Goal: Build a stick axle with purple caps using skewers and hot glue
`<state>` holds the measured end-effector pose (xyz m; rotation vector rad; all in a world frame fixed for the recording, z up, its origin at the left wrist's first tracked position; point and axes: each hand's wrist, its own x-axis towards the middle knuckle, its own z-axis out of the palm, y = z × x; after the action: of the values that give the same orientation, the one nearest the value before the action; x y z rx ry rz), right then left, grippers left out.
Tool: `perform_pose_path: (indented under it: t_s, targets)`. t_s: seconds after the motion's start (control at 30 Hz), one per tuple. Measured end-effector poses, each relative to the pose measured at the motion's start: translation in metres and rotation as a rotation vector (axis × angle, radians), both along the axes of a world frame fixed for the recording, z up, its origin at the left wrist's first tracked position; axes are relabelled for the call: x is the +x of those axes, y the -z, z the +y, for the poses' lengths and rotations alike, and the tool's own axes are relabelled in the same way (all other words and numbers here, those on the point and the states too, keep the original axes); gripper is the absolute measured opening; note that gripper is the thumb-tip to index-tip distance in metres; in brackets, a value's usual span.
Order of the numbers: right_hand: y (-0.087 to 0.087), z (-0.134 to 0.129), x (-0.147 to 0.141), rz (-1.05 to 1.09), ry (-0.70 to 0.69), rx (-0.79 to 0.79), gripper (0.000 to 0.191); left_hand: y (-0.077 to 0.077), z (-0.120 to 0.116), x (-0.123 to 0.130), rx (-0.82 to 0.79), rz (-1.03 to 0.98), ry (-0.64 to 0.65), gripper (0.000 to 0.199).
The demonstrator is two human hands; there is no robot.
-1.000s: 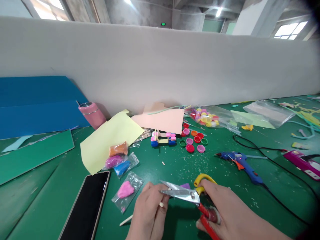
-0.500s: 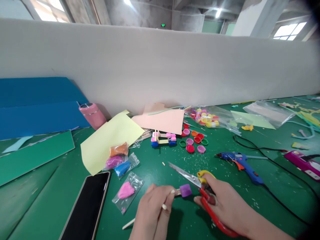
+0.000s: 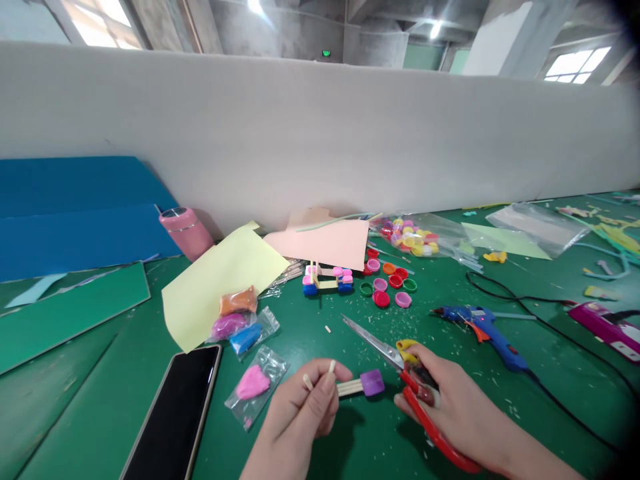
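Observation:
My left hand (image 3: 305,407) is closed around short pale wooden sticks (image 3: 332,367), whose ends poke out above the fingers. Just right of its fingertips, two or more sticks (image 3: 351,387) run side by side into a purple clay block (image 3: 372,383); whether the hand grips them too is unclear. My right hand (image 3: 457,400) holds scissors (image 3: 375,343) with red and yellow handles, the blades together and pointing up-left. Beyond the hands stands a small stick frame (image 3: 328,283) with pink and blue clay at its ends.
A phone (image 3: 173,413) and bagged clay (image 3: 253,382) lie left. A blue glue gun (image 3: 483,330) with its cable lies right. Behind are bottle caps (image 3: 381,299), coloured paper (image 3: 220,273), a pink bottle (image 3: 187,233) and a white partition (image 3: 320,133).
My left hand has turned, showing its thumb and raising the short stick ends. The sticks joined to the purple clay are more exposed. My right hand and the scissors have shifted slightly right.

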<state>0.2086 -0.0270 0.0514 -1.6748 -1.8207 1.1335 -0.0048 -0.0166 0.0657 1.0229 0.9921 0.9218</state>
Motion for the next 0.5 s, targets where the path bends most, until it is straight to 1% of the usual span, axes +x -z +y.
perform_pose_path:
  t_s: [0.1, 0.17, 0.23, 0.37, 0.43, 0.5]
  targets:
    - [-0.002, 0.0, 0.0, 0.026, 0.006, -0.007, 0.02, 0.0, 0.003, 0.005, -0.135, -0.233, 0.019, 0.025]
    - [-0.003, 0.0, -0.001, 0.024, -0.008, 0.009, 0.02, 0.002, 0.004, 0.007, -0.187, -0.311, 0.033, 0.021]
    - [-0.005, -0.001, -0.002, 0.014, -0.043, 0.013, 0.02, 0.005, 0.004, 0.009, -0.206, -0.344, 0.05, 0.021]
    - [-0.011, -0.004, -0.004, -0.016, -0.104, -0.012, 0.025, 0.008, 0.002, 0.007, -0.169, -0.294, 0.029, 0.025]
    - [-0.013, -0.005, -0.006, 0.006, -0.115, -0.062, 0.025, 0.007, 0.0, 0.006, -0.1, -0.188, -0.009, 0.026]
    - [-0.015, -0.006, -0.008, 0.035, -0.123, -0.122, 0.025, 0.005, -0.002, 0.004, 0.016, -0.027, -0.062, 0.025]
